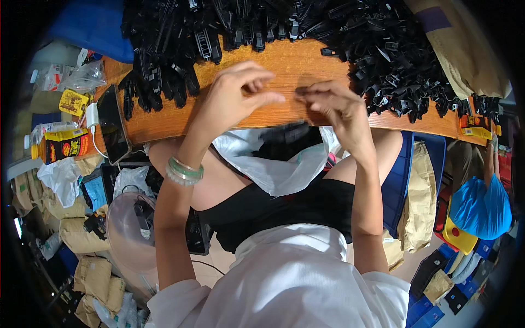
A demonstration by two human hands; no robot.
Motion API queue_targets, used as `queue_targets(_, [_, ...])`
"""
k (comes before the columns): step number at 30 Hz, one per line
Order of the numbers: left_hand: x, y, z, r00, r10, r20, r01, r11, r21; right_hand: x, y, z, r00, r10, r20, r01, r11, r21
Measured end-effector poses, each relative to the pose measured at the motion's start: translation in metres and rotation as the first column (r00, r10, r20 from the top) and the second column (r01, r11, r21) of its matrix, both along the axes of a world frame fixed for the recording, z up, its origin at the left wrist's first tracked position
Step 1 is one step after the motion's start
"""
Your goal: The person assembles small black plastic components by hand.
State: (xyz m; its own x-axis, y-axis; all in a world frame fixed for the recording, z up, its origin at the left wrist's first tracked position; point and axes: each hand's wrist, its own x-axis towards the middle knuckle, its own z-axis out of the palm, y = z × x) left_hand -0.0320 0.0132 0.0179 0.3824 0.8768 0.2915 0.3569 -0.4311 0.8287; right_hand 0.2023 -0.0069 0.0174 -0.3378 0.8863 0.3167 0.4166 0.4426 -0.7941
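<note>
My left hand (238,92) hovers over the near part of the wooden table (262,65), its fingers curved and apart with nothing between them. Opposite it, my right hand (344,109) is partly smeared by motion; its fingertips seem to pinch a small black piece (301,91). Below both hands, a blurred black part (284,132) appears over the mouth of a white plastic bag (273,175) lying between my legs. More black parts are in that bag. Long black parts with silvery bits form a pile (169,49) at the far left; smaller ones form another pile (388,65) at right.
At the left table edge are a phone (113,124) with a white plug-in block and cable, and a drink bottle (63,145). A brown paper sack (454,44) leans at the far right. A blue bin (398,180) stands beside my right leg. Another person's blue sleeve (481,210) shows at right.
</note>
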Motion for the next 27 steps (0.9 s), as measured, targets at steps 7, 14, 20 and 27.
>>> queue_targets(7, [0.084, 0.083, -0.006, 0.941, 0.283, -0.184, -0.108, 0.768, 0.631, 0.0, 0.055, -0.007, 0.72, -0.601, 0.347, 0.305, 0.724, 0.619])
queue_targets(14, [0.08, 0.059, -0.003, 0.893, 0.369, -0.259, -0.139, 0.772, 0.62, -0.018, 0.023, -0.017, 0.936, -0.353, 0.015, 0.326, 0.88, 0.346])
queue_targets(20, [0.027, 0.002, 0.006, 0.937, 0.343, -0.072, -0.35, 0.913, -0.208, -0.03, 0.003, -0.015, 0.927, -0.327, -0.182, 0.331, 0.944, -0.012])
queue_targets(27, [0.011, -0.022, 0.009, 0.891, 0.268, -0.367, -0.26, 0.963, 0.074, -0.017, -0.011, -0.014, 0.866, -0.464, 0.188, 0.441, 0.884, 0.153])
